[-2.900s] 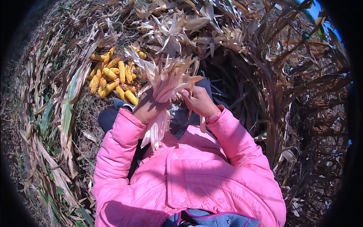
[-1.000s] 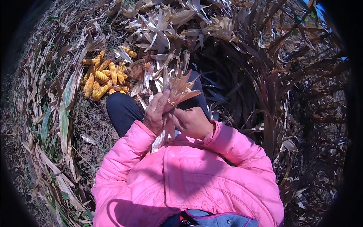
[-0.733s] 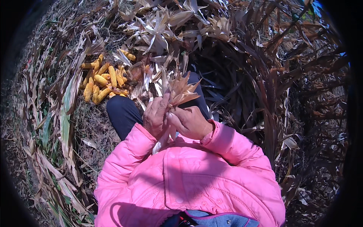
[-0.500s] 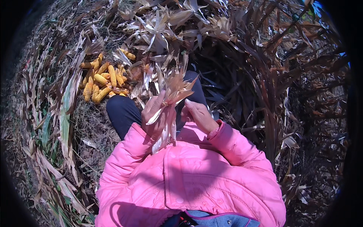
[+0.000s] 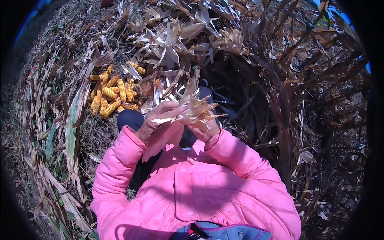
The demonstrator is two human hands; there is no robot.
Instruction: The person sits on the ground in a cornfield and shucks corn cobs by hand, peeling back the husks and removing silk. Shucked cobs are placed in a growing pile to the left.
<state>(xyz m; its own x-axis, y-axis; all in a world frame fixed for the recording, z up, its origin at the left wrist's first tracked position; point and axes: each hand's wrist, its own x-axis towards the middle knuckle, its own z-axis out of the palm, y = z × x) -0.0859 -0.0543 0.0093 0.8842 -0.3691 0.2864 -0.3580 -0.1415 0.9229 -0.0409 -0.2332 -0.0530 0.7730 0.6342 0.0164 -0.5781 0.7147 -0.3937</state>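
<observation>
A bundle of dry, pale corn husks [image 5: 196,107] is held in front of my lap, its papery leaves fanning out to the right. My left hand [image 5: 160,120] is closed on its left side, fingers laid across the leaves. Pinkish husk strips hang below that hand. My right hand [image 5: 207,131] closes on the bundle from the right and below; the leaves cover most of its fingers. Whether an ear of corn is inside the husks cannot be seen. Beyond my left knee lies a pile of husked yellow corn ears [image 5: 110,94].
One more corn ear [image 5: 138,69] lies just past the pile. Loose opened husks [image 5: 166,44] are heaped ahead of me. Dry corn stalks [image 5: 292,96] stand thick on the right, and long dry leaves [image 5: 74,112] lie along the left. My knees are under the hands.
My right hand has moved in against the husk bundle, its fingers now mostly covered. The bundle has tipped to the right, and my left hand has turned with its fingers across it.
</observation>
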